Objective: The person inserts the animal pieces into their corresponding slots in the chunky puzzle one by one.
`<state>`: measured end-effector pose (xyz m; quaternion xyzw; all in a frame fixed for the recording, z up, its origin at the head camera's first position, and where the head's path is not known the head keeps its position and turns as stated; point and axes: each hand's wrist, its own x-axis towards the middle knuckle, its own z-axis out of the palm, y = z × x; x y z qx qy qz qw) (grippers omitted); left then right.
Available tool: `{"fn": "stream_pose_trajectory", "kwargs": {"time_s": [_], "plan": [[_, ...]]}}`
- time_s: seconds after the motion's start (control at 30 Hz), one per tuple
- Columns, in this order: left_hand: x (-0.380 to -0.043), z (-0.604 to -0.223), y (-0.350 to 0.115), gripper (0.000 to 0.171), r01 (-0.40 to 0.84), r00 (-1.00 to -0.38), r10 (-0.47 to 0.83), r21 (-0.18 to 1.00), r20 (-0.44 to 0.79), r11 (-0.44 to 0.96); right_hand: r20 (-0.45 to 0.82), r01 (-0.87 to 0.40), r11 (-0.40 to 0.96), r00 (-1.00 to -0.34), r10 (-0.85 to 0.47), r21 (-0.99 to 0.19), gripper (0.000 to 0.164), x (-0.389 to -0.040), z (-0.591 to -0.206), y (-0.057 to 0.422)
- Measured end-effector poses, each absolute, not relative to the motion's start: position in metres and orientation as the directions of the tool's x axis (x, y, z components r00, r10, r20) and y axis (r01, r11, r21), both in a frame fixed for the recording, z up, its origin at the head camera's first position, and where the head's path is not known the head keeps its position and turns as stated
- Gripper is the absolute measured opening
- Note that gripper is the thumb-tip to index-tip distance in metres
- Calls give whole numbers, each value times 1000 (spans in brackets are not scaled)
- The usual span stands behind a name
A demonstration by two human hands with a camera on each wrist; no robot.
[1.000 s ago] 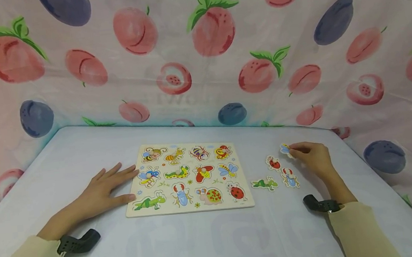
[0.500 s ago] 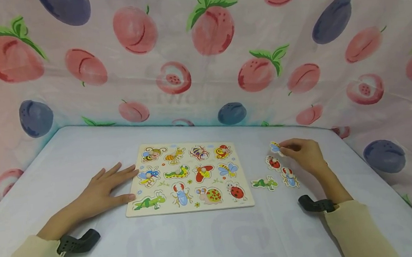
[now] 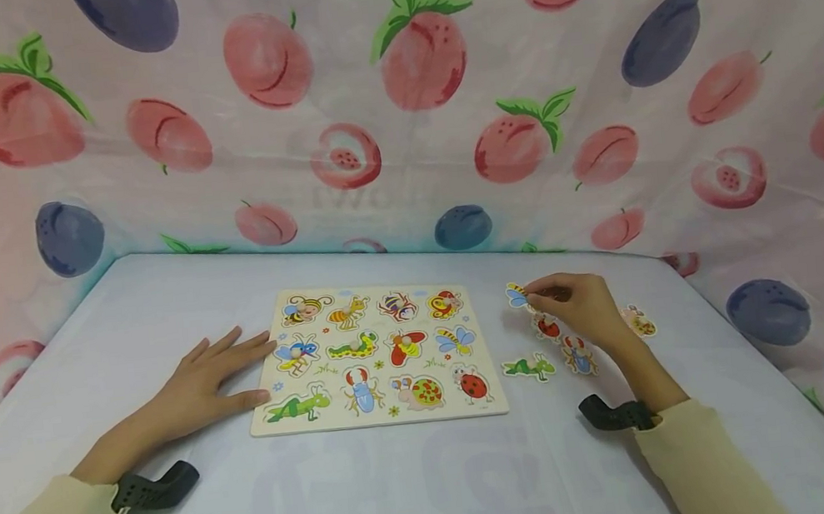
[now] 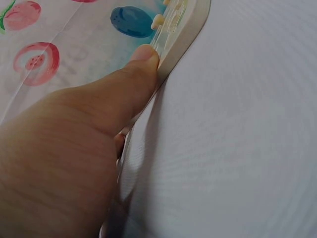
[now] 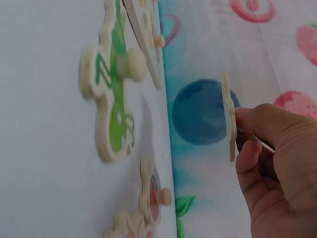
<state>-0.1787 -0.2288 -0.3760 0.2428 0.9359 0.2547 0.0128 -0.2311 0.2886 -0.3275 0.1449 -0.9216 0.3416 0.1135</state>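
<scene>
My right hand (image 3: 579, 306) pinches a dragonfly puzzle piece (image 3: 516, 295) with blue wings and a striped body. It is held above the table, just right of the insect peg puzzle board (image 3: 264, 427); edge-on, the thin wooden piece (image 5: 229, 119) shows in the right wrist view. My left hand (image 3: 199, 384) lies with spread fingers at the board's left side, its thumb (image 4: 141, 64) on the edge. Below the right hand lie a ladybug piece (image 3: 548, 327) and a stag beetle piece (image 3: 579, 357), both partly covered by it in the head view.
A grasshopper piece (image 3: 529, 368) with a wooden knob lies close to the board's right edge. Further right, a snail piece (image 3: 641, 322) sits behind the right wrist. Several knobbed insects sit in the board. A fruit-print cloth (image 3: 405, 191) rises behind the white table (image 3: 377, 495).
My right hand has moved left toward the board with the dragonfly piece, passing over the ladybug and uncovering the snail piece. My left hand stays at the board's edge.
</scene>
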Motion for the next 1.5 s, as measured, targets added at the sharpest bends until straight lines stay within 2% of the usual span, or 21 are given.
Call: {"fn": "stream_pose_trajectory", "kwargs": {"time_s": [0.17, 0.6, 0.87, 1.2, 1.5], "plan": [[-178, -375, -227, 74, 447, -882, 460, 483, 100, 753, 324, -408, 692, -910, -257, -596, 14, -228, -327, 275], [-177, -375, -227, 74, 457, -879, 464, 475, 112, 752, 297, -451, 674, -893, -339, -585, 11, -224, -333, 242], [-177, -374, -228, 74, 459, -878, 466, 471, 110, 753, 261, -421, 662, -906, -332, -620, 11, -219, -333, 227], [-177, -375, -229, 74, 459, -878, 466, 469, 109, 754, 139, -324, 702, -941, -308, -634, 9, -221, -341, 212], [-179, -376, -229, 73, 459, -877, 467, 475, 109, 750, 134, -322, 689, -940, -313, -649, 9, -223, -349, 209]]}}
